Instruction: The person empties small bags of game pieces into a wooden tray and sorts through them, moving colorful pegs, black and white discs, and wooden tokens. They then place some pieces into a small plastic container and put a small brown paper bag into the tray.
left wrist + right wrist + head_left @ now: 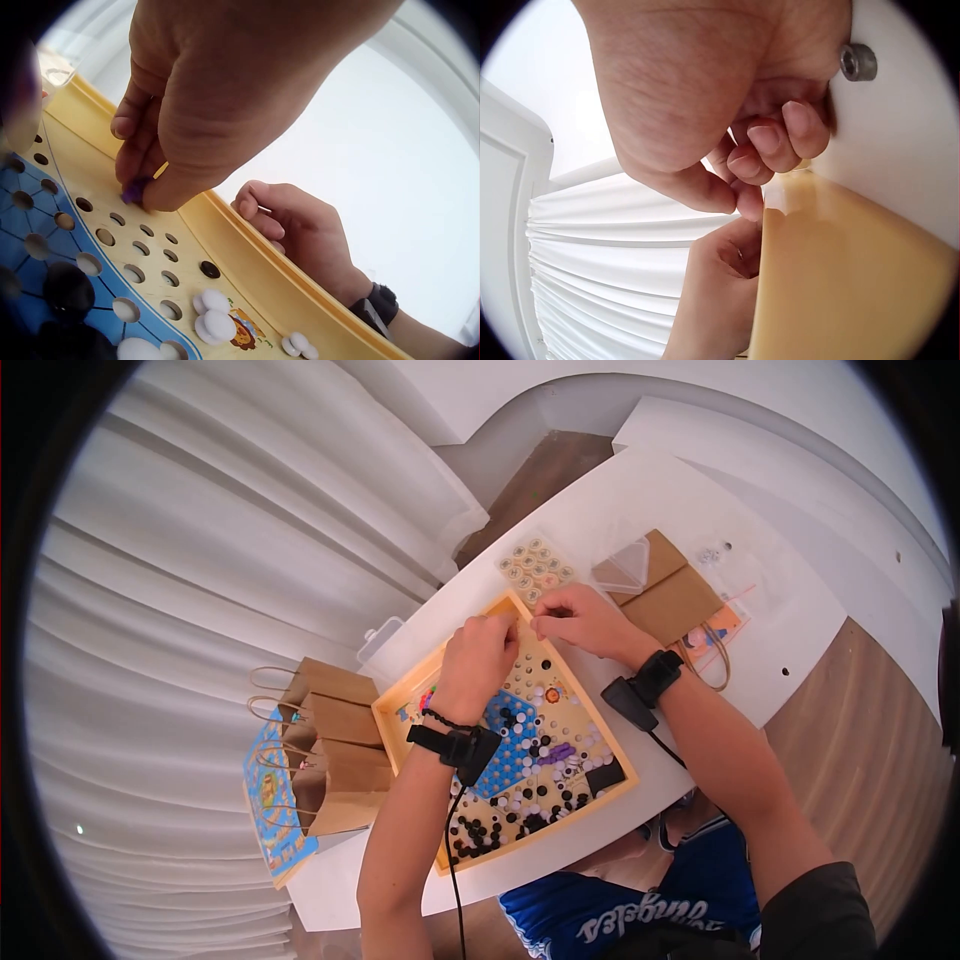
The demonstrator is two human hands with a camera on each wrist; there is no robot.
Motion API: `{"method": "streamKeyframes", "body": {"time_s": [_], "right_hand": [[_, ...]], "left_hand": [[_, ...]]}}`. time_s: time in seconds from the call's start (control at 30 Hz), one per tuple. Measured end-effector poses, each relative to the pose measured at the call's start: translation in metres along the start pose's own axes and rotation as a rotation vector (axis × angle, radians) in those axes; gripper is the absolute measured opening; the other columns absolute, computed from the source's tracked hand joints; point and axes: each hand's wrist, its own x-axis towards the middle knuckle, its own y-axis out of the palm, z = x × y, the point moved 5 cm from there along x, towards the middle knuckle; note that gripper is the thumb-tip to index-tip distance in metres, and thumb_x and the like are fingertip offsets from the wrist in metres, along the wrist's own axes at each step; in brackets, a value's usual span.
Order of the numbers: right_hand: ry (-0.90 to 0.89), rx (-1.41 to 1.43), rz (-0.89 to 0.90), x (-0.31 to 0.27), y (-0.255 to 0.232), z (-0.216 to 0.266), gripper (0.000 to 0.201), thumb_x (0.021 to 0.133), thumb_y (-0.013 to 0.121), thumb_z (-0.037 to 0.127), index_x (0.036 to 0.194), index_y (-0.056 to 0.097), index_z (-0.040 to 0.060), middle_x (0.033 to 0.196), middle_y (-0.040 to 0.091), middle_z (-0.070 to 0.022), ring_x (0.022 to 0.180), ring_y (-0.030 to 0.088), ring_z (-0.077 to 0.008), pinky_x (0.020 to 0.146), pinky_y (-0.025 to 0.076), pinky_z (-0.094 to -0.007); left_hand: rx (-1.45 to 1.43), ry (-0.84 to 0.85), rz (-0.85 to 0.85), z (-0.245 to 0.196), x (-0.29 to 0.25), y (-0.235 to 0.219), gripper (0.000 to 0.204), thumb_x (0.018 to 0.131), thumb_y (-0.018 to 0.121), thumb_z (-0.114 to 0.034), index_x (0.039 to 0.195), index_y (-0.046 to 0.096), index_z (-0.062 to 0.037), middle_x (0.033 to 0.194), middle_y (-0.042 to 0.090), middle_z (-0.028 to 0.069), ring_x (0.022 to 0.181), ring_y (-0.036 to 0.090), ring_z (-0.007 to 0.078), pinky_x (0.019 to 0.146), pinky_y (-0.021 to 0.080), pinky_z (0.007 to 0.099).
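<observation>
In the left wrist view, my left hand (217, 112) pinches a small purple game piece (135, 190) between thumb and fingers, low over the far corner of a yellow wooden tray (840, 262). Round holes (141, 247) run across the tray floor beside a blue star board (515, 745). My right hand (585, 622) is just outside the rim at that same corner, its fingers curled, thumb and fingertips close to the left hand. No object shows between them; the palm is hidden. Black stones (480, 835) and white stones (216, 324) lie scattered inside the tray.
Brown paper bags (345, 760) stand left of the tray, in front of a blue picture box (265, 790). A case of round wooden pieces (535, 565) sits beyond the tray. Another paper bag (670, 600) and a clear plastic lid (622, 568) lie to the right.
</observation>
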Motion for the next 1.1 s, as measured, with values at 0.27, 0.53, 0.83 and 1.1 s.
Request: {"method": "streamKeyframes", "body": {"time_s": [0.27,0.53,0.83,1.1], "right_hand": [[0.016,0.017,0.004,-0.001,-0.001,0.0,0.016,0.093,0.069,0.015,0.085,0.07,0.0024,0.076,0.067,0.0026,0.063,0.049,-0.0033,0.056,0.038,-0.0235],[0.03,0.017,-0.037,-0.004,-0.001,0.011,0.024,0.088,0.068,0.02,0.079,0.07,-0.0015,0.066,0.062,-0.0044,0.063,0.051,-0.0104,0.06,0.04,-0.0301],[0.028,0.005,-0.037,-0.004,0.0,0.009,0.025,0.089,0.068,0.021,0.079,0.07,-0.0015,0.067,0.064,-0.0046,0.064,0.053,-0.0103,0.061,0.041,-0.0305],[0.083,0.026,-0.014,-0.004,-0.002,0.006,0.027,0.092,0.069,0.022,0.077,0.07,-0.0007,0.065,0.059,-0.0003,0.062,0.048,-0.0077,0.058,0.036,-0.0291]], "left_hand": [[-0.008,-0.019,0.026,0.005,-0.008,-0.002,0.006,0.085,0.069,-0.006,0.089,0.07,-0.0008,0.079,0.072,0.0188,0.077,0.072,0.0384,0.072,0.058,0.0429],[-0.184,0.037,-0.014,0.003,-0.036,-0.046,0.007,0.083,0.07,0.0,0.09,0.071,0.0012,0.073,0.07,0.0129,0.065,0.069,0.0213,0.064,0.053,0.0325],[-0.289,-0.201,-0.027,0.043,-0.112,-0.074,0.006,0.086,0.072,0.002,0.092,0.072,0.0009,0.073,0.07,0.0034,0.065,0.06,0.0062,0.059,0.044,0.0231],[-0.322,-0.23,-0.103,0.054,-0.124,-0.074,0.01,0.09,0.073,-0.002,0.097,0.069,0.0015,0.079,0.071,0.009,0.067,0.065,0.013,0.061,0.048,0.0274]]}}
